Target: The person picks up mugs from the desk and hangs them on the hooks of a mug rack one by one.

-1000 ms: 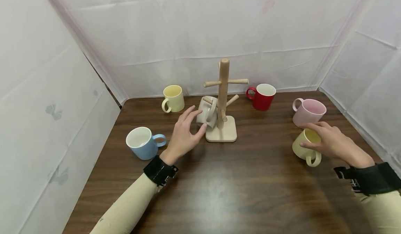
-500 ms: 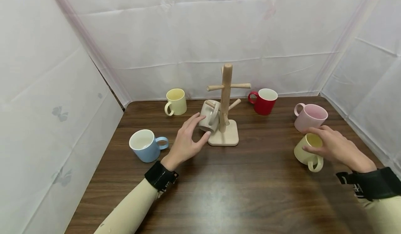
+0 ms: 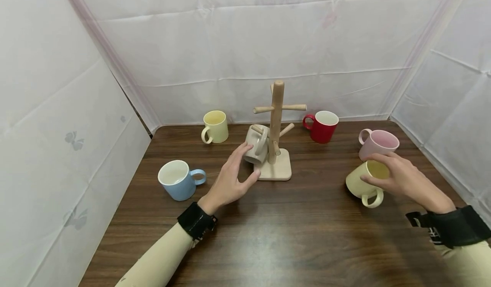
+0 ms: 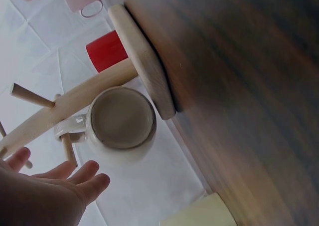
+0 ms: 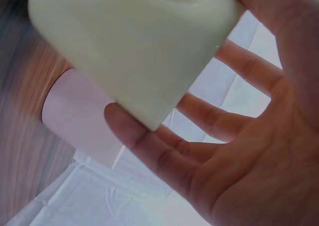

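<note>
A light grey mug (image 3: pixel 254 140) hangs by its handle from a lower peg of the wooden mug tree (image 3: pixel 276 108), its mouth tilted downward. Beside it my left hand (image 3: pixel 231 179) is spread with thumb and fingers apart; in the left wrist view the fingertips (image 4: pixel 99 182) stand clear of the mug and hold nothing. At the right, my right hand (image 3: pixel 404 180) grips a pale yellow mug (image 3: pixel 356 181) by its rim, between thumb and fingers. That mug is tilted, with its handle toward the front, and a dark shadow shows under its base.
A pink mug (image 3: pixel 377 144) stands just behind the right hand. A red mug (image 3: pixel 321 130) and another yellow mug (image 3: pixel 218 129) stand along the back by the white cloth wall (image 3: pixel 176 56). Left of the left hand is a blue mug (image 3: pixel 180 186).
My right hand has shifted the yellow mug leftward, away from its earlier spot. My left hand has drawn back slightly from the grey mug, which stays on its peg.
</note>
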Tool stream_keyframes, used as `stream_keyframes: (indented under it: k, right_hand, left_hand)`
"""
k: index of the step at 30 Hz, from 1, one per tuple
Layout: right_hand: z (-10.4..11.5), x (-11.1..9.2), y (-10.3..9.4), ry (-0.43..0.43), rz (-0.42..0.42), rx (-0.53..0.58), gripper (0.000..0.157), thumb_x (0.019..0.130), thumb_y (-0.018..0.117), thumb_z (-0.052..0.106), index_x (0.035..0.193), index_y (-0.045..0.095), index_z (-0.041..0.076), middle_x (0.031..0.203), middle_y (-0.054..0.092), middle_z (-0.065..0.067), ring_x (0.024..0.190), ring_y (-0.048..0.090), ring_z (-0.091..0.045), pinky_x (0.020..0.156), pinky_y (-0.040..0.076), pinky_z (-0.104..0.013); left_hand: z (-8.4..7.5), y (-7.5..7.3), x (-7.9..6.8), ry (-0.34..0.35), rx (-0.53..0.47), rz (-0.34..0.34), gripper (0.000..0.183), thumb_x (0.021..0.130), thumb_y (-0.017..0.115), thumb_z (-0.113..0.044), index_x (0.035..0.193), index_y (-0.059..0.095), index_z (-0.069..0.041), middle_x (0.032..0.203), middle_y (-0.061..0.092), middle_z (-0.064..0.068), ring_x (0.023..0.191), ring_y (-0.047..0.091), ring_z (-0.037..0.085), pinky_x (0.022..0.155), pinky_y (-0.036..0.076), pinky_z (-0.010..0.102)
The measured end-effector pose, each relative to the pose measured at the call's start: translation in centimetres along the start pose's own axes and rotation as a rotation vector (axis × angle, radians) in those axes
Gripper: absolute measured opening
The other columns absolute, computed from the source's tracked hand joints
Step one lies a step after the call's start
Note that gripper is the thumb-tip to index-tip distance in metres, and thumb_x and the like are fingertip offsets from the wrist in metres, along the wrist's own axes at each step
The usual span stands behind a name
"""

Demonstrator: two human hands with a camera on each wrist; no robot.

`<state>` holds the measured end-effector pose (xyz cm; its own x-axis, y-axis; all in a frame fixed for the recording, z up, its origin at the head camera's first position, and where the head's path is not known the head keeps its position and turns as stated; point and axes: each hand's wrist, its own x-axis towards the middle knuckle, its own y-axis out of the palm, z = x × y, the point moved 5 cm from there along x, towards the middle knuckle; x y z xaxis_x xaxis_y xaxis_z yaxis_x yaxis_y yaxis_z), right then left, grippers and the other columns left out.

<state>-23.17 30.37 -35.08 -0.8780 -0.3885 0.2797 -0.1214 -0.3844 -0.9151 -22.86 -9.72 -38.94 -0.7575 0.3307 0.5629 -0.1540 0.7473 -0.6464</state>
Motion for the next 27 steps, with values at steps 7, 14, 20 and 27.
stream_keyframes:
  k: [7,14,20,27]
  right_hand:
    - [1.3,0.5,0.4,-0.004,-0.094,0.088,0.042,0.076,0.073,0.044,0.111,0.061,0.023,0.106,0.061,0.003,0.092,0.054,-0.020,0.075,0.042,-0.046]
    - [2.5,1.2,1.3,0.006,-0.156,0.159,0.040,0.075,0.074,0.043,0.109,0.062,0.027,0.101,0.063,0.007,0.075,0.059,-0.015,0.064,0.047,-0.045]
    - [3.6,1.8,2.6,0.009,-0.137,0.241,0.039,0.077,0.073,0.042,0.112,0.060,0.031,0.102,0.062,0.010,0.073,0.060,-0.010,0.061,0.049,-0.041]
    - [5.3,2.7,4.2,0.017,-0.066,0.331,0.037,0.082,0.067,0.044,0.115,0.055,0.033,0.095,0.062,0.005,0.071,0.060,-0.008,0.054,0.048,-0.034]
  left_hand:
    - [-0.4,0.5,-0.2,0.054,-0.056,-0.042,0.064,0.086,0.055,-0.048,0.135,0.034,-0.011,0.145,0.033,0.009,0.132,0.028,0.021,0.104,0.029,0.043]
    - [-1.5,0.9,-0.2,0.109,-0.143,-0.075,0.055,0.085,0.060,-0.041,0.123,0.035,-0.010,0.141,0.037,0.013,0.123,0.039,0.027,0.098,0.035,0.047]
    - [-2.1,1.3,0.0,0.113,-0.130,-0.063,0.053,0.083,0.062,-0.044,0.121,0.037,-0.016,0.139,0.040,0.007,0.123,0.039,0.022,0.100,0.034,0.041]
    - [-2.6,1.7,-0.1,0.122,-0.140,-0.006,0.053,0.082,0.063,-0.045,0.119,0.037,-0.016,0.141,0.036,-0.002,0.128,0.035,0.020,0.102,0.033,0.039]
